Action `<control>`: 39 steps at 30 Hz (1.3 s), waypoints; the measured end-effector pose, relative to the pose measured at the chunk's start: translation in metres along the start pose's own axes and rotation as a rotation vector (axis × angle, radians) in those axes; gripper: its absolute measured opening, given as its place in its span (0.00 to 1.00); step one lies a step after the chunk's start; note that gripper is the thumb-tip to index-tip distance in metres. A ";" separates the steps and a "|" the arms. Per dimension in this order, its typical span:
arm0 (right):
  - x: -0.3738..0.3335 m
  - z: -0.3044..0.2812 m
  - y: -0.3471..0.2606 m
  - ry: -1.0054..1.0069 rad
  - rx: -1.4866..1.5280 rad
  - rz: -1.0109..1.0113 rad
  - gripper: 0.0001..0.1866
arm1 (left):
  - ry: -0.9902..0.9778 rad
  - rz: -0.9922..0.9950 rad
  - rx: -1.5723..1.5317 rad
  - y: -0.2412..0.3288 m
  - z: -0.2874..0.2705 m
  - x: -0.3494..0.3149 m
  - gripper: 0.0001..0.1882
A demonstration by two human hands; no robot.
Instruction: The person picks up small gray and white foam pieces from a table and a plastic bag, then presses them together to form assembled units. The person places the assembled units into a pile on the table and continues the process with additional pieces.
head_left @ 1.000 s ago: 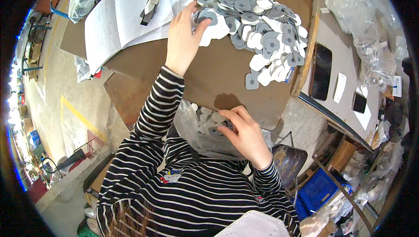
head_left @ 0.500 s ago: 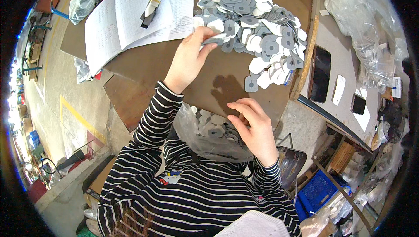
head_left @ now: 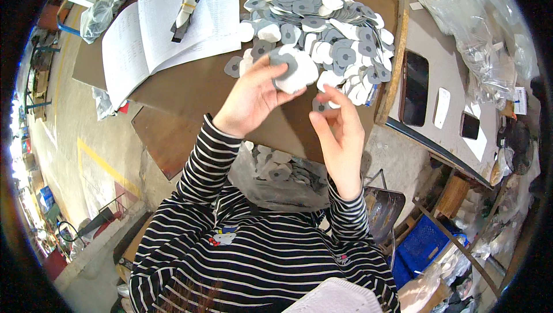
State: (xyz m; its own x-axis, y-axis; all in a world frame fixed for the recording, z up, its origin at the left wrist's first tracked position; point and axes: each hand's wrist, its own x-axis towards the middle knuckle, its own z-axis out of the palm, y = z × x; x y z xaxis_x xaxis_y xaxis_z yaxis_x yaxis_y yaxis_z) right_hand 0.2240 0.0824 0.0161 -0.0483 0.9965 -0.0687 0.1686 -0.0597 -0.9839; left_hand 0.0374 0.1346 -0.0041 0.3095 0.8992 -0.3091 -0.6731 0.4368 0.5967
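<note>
My left hand [head_left: 250, 97] is closed on a few rounded, flat grey-and-white pads [head_left: 299, 73], their white faces mostly showing. Just to the right, my right hand [head_left: 341, 137] is raised with thumb and fingers apart and nothing visible between them. Its fingertips come close to the held pads and overlap a loose pad [head_left: 320, 104] on the brown table. Beyond both hands spreads a heap of similar pads [head_left: 314, 23], grey sides with a dark central spot, white sides plain. More pads lie in a clear plastic bag [head_left: 259, 189] on my lap.
An open ledger [head_left: 173, 31] with a dark strip bundle [head_left: 189, 8] lies at the far left. Past the wooden edge strip [head_left: 397, 54] on the right, a grey surface carries a large phone [head_left: 415, 88], a smaller dark device [head_left: 470, 126] and plastic bags. A blue crate [head_left: 423, 244] stands lower right.
My left hand has drawn back from the heap and turned the pads' white faces into view. My right hand has risen toward it. The whole view has shifted slightly.
</note>
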 end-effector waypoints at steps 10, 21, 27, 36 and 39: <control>0.006 0.005 0.010 0.120 -0.284 -0.213 0.25 | -0.115 -0.175 -0.100 -0.027 0.014 -0.029 0.29; 0.002 0.002 0.019 0.047 0.028 -0.013 0.07 | -0.127 -0.074 0.209 -0.038 0.004 -0.044 0.25; 0.003 -0.002 0.017 0.068 -0.002 -0.151 0.05 | 0.007 -0.058 0.140 -0.037 -0.002 -0.049 0.20; -0.004 -0.001 0.014 0.071 0.026 -0.097 0.05 | 0.035 0.051 0.313 -0.038 0.003 -0.052 0.21; -0.005 -0.002 0.015 0.090 0.019 -0.103 0.05 | 0.019 -0.008 0.213 -0.037 0.008 -0.053 0.22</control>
State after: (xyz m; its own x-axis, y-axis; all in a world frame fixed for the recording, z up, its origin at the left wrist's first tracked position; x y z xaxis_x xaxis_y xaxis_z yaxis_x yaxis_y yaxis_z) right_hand 0.2288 0.0763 0.0020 0.0238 0.9986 0.0473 0.1486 0.0432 -0.9880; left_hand 0.0514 0.0713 -0.0042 0.2997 0.8962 -0.3271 -0.5130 0.4404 0.7368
